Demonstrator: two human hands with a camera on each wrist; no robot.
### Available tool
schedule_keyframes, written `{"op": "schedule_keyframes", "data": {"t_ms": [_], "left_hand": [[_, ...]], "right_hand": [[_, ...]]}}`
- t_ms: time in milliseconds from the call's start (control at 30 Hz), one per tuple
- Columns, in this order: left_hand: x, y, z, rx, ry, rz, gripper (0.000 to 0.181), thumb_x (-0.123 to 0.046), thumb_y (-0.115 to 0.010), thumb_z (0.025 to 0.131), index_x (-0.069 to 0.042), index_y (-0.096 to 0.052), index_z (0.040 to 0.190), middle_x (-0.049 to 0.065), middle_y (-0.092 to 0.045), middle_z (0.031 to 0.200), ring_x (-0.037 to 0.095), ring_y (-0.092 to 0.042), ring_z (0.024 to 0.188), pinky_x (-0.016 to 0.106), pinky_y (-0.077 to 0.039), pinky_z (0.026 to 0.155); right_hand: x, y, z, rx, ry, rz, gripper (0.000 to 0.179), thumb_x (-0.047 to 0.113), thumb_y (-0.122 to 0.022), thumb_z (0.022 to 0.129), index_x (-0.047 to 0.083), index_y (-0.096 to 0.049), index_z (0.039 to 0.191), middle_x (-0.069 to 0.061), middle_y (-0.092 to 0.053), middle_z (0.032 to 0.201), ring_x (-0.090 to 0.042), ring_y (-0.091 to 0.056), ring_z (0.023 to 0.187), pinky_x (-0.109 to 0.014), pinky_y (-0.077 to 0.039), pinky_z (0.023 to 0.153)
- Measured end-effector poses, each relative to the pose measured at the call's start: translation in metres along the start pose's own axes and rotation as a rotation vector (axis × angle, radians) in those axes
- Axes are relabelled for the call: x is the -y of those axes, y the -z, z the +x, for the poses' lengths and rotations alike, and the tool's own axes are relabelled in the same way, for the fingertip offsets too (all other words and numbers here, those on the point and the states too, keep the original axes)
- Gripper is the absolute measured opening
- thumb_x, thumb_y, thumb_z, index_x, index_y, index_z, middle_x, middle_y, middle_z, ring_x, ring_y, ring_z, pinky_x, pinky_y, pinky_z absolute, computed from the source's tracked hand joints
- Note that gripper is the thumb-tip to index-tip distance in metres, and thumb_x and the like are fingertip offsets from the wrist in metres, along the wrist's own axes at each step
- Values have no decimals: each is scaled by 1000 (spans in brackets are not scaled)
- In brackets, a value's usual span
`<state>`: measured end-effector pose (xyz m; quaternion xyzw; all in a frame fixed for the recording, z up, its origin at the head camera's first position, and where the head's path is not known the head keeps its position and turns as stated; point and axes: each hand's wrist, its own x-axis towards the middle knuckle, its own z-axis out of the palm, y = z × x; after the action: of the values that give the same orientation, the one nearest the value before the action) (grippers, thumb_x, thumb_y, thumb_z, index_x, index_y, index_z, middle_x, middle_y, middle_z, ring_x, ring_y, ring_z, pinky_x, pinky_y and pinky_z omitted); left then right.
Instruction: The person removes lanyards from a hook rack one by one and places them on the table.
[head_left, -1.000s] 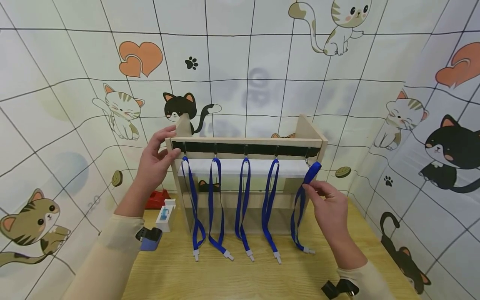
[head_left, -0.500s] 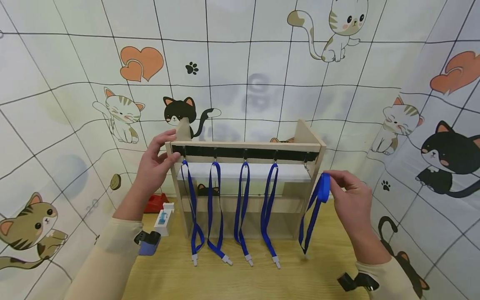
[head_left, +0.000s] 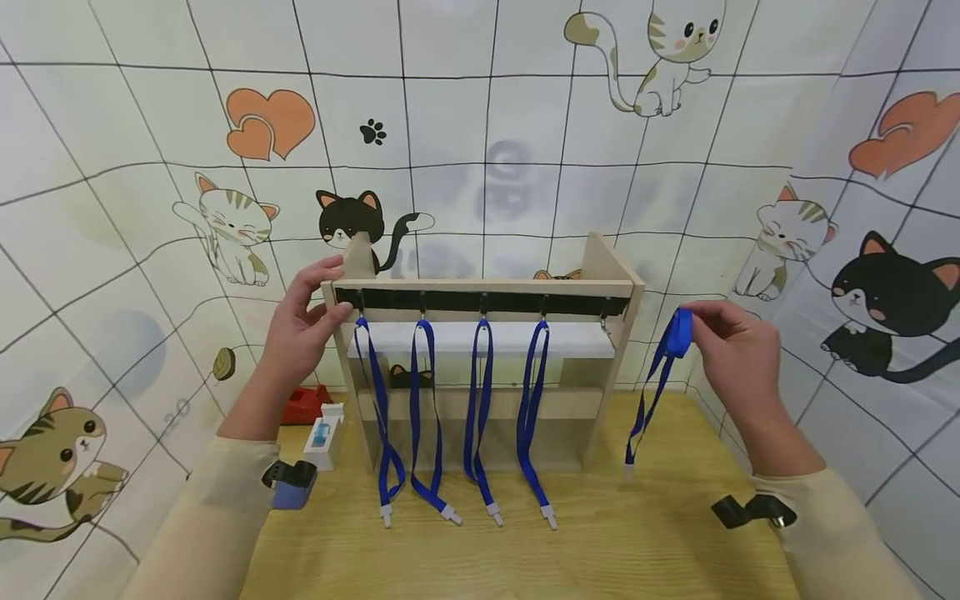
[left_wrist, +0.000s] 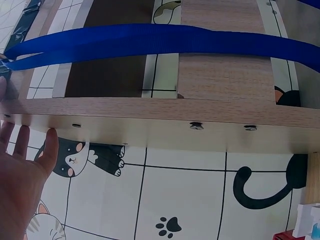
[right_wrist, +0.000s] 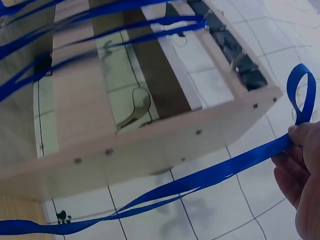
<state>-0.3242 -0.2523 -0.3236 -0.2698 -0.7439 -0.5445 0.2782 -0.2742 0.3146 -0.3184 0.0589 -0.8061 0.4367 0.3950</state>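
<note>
My right hand (head_left: 738,358) pinches a blue lanyard (head_left: 660,367) near its top loop, off to the right of a wooden shelf unit (head_left: 480,287). The strap hangs down to a pale clip at its lower end. In the right wrist view, the small loop (right_wrist: 295,82) stands up above the thumb. My left hand (head_left: 303,325) holds the upper left corner of the shelf unit, thumb at the front. Several more blue lanyards (head_left: 528,400) hang from hooks on the black strip (head_left: 450,301) along the unit's front. The rightmost hook (head_left: 604,317) carries no lanyard.
On the wooden table (head_left: 517,550), a red object (head_left: 303,406) and a small white holder (head_left: 324,442) with a blue part stand left of the unit. A blue item (head_left: 292,493) shows beside the left wrist. A cat-print wall covering (head_left: 517,125) surrounds the table.
My right hand has lifted the rightmost lanyard off its hook and carried it right, away from the shelf unit. My left hand has stayed at the corner.
</note>
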Motion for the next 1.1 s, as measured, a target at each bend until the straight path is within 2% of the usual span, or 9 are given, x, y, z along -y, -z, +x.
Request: {"op": "schedule_keyframes", "data": {"t_ms": [167,400,500,800,1000,1100], "left_hand": [[1,-1,-1,2,3,-2,49,-2,-70,108,-9,-55,154,-1,-47,171,24,-45,152,22,-52,108],[2,2,-2,-1,0,-6,49,-1,-69,108,-9,-55,154,1,-47,170,23,-45,150,23,-53,106],[2,2,-1,0,-2,-10,49,-1,-69,108,-8,-55,154,2,-47,170,24,-45,150,24,-53,107],[2,-1,0,2,-4,-14,49,0,-69,108,-6,-54,154,1,-47,171,24,-44,151,23,-52,108],[3,0,0,3,-7,-19,48,0,-69,108,-4,-54,154,2,-47,171,25,-44,151,23,-53,107],[4,0,0,3,-5,-17,48,0,-69,108,-3,-54,153,1,-47,171,25,-44,152,23,-53,107]], "right_hand": [[-16,-1,15,51,-34,-42,21,20,-72,110,5,-83,119,21,-72,92,0,-68,83,-10,-52,74],[-34,-14,47,102,-36,-130,28,29,-69,112,7,-81,125,-7,-78,105,-3,-67,89,-11,-50,74],[-40,-17,61,106,-37,-155,30,30,-69,112,6,-80,126,-13,-78,106,-4,-66,87,-13,-49,72],[-55,-28,85,135,-67,-219,33,30,-65,114,5,-77,130,-19,-78,115,-13,-65,94,-15,-46,78],[-66,-35,93,150,-87,-229,30,26,-63,114,4,-77,130,-19,-78,118,-6,-63,91,-15,-46,78],[-70,-37,92,160,-102,-221,30,26,-62,115,4,-76,130,-20,-77,118,-10,-63,92,-20,-46,79]]}}
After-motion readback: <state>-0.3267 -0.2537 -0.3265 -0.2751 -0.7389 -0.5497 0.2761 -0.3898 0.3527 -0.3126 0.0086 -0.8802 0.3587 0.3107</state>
